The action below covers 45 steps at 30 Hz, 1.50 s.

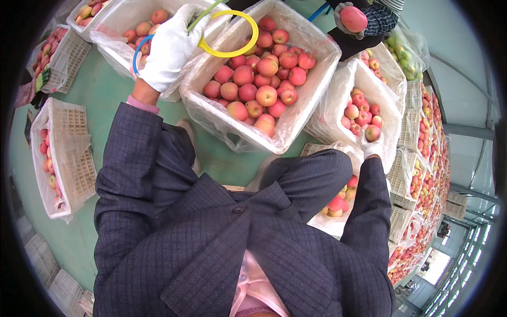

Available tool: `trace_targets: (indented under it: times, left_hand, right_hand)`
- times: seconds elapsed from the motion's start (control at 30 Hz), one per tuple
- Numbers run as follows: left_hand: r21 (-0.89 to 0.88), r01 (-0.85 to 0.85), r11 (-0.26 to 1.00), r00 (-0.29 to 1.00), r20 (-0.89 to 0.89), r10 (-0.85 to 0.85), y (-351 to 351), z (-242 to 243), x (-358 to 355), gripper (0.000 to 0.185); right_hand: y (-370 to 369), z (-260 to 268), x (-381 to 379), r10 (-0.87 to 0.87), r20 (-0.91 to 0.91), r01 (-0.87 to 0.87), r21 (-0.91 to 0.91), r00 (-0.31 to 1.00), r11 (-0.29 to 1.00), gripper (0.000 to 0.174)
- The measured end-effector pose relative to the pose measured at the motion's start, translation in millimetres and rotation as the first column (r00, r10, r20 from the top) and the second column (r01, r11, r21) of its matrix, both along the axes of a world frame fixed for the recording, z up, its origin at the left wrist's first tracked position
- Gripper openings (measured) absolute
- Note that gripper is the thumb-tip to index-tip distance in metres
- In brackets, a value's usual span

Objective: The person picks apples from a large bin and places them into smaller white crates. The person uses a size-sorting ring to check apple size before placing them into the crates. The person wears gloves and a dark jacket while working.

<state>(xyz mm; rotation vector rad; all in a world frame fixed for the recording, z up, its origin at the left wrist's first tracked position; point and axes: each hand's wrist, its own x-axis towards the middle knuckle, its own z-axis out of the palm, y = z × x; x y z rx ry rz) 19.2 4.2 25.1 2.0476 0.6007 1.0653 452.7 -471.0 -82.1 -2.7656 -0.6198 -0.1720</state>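
My left hand (170,49), in a white glove, grips a set of plastic sizing rings above the edge between two lined crates. Its yellow ring (253,39) reaches over the big crate of apples (323,85) in front of me; a blue ring (135,59) sits by the wrist, and a green part sticks out past the fingers. At the right, my right hand (371,147), also gloved, is at a red and yellow apple (372,133) in a smaller lined crate (390,115). Its fingers are partly hidden under the apple, so the hold is unclear.
A co-worker's gloved hand holds a large apple (353,19) at the top right. Another person's gloved hand (42,79) is at the far left, near a crate (73,59). One more apple crate (75,158) stands at left. Stacked crates (410,119) line the right side.
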Motion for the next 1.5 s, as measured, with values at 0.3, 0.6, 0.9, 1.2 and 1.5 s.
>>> trace_targets:
  times: [0.3, 0.6, 0.9, 1.2, 1.5]
  left_hand:
    - [-0.036, 0.134, 0.99, 0.99, -0.034, -0.135, -15.9, 21.0, 0.0, 0.027]
    - [0.188, 0.02, 0.982, 1.0, 0.009, -0.022, -8.3, 15.7, 12.1, 0.02]
    - [0.21, -0.069, 0.975, 0.959, -0.254, 0.123, -19.2, 20.3, -2.5, 0.02]
    - [-0.099, 0.569, 0.816, 0.754, -0.333, -0.566, -72.2, 12.4, -5.3, 0.018]
    - [0.008, 0.116, 0.993, 0.978, -0.177, -0.112, -24.0, 21.9, -36.8, 0.022]
  right_hand:
    - [148.1, 6.9, -18.8, 0.727, -0.586, -0.155, 0.73, 0.357, 0.665, 0.042]
    - [280.3, -67.1, -120.7, 0.679, -0.507, -0.829, -0.476, 0.531, 0.294, 0.029]
    - [308.4, -15.6, -125.6, 0.451, -0.884, -0.127, 0.436, 0.127, 0.891, 0.047]
    - [465.0, 5.1, -257.8, 0.721, -0.615, 0.343, 0.634, -0.319, 0.693, 0.057]
    - [382.5, -21.4, -186.7, 0.627, -0.733, -0.484, 0.463, 0.262, 0.743, 0.032]
